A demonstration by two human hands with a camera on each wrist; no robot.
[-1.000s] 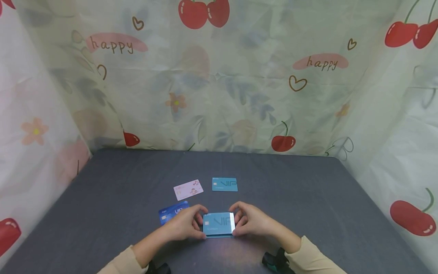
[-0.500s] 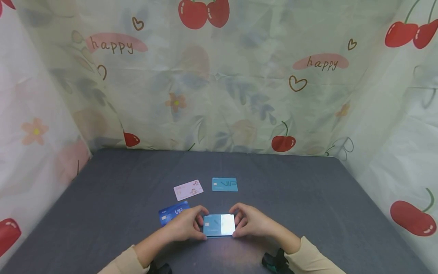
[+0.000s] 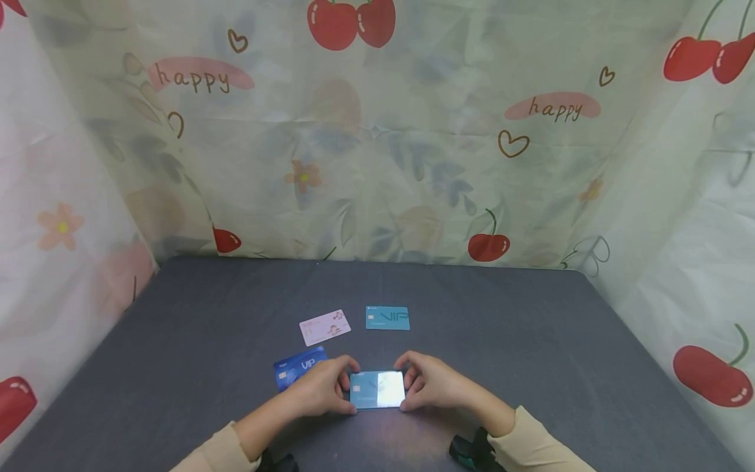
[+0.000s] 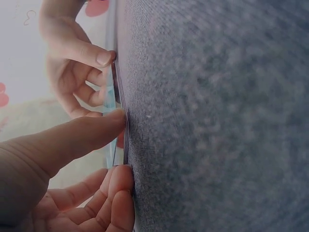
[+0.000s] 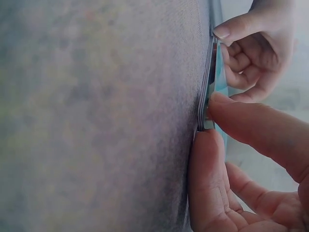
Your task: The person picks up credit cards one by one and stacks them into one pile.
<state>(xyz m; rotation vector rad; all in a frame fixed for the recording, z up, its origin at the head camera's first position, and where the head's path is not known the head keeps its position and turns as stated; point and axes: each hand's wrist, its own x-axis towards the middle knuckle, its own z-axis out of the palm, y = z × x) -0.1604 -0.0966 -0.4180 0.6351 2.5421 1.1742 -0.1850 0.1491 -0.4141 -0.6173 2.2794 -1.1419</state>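
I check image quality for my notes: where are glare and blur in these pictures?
Head view: white glare covers the right half of the front light-blue chip card; left wrist view: the gray cloth blurs toward the right; right wrist view: the same cloth blurs toward the left.

Shows one left hand (image 3: 321, 387), one right hand (image 3: 436, 383), two sleeves (image 3: 215, 451), one bench (image 3: 501, 328) and one stack of cards (image 3: 364, 391), too tightly layered to count. Includes, lying loose, one pink card (image 3: 324, 327), one dark-blue card (image 3: 291, 368), one light-blue card (image 3: 387, 318). Has two "happy" prints (image 3: 200, 75).
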